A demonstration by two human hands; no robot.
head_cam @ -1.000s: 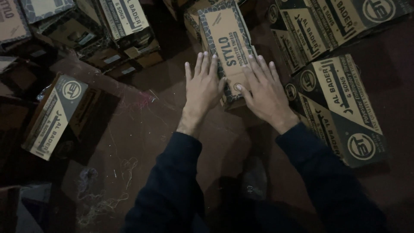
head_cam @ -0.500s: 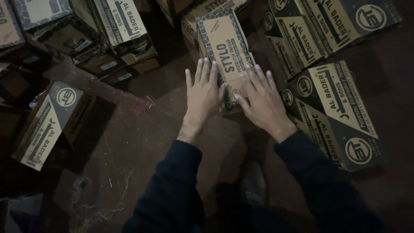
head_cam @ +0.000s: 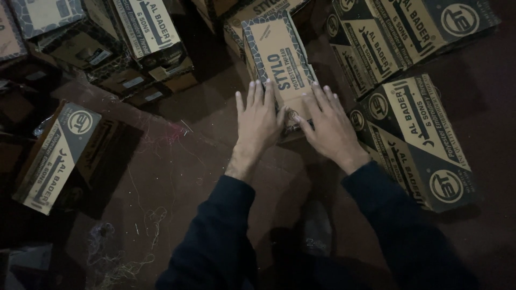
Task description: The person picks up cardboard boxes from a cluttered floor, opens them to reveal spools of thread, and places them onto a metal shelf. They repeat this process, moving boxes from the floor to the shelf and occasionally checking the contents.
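Both hands are lying flat, fingers spread and extended, on the near end of a long tan cardboard carton with a dark patterned border (head_cam: 277, 59), which is resting on the dark reddish-brown floor (head_cam: 177, 172) at the top centre of the view. The left hand (head_cam: 259, 121) is pressing palm-down on the carton's near left corner, fully open and gripping nothing. The right hand (head_cam: 329, 126) is resting just beside it on the near right corner, likewise open, with nothing enclosed in it. The two thumbs are sitting close together; whether they are touching cannot be told. Both arms are wearing dark long sleeves (head_cam: 220, 231).

A tan-and-grey printed cardboard carton (head_cam: 422, 139) is lying just beside the right hand, and a further similar carton (head_cam: 381, 37) is sitting beyond it. To the left, well apart from the hands, a smaller tan-and-grey carton (head_cam: 56, 156) is lying at an angle. A stack of similar cartons (head_cam: 129, 43) is occupying the upper left. Loose tangled threads (head_cam: 123, 252) are lying on the floor at lower left. A dark shoe (head_cam: 317, 233) is showing between the arms.
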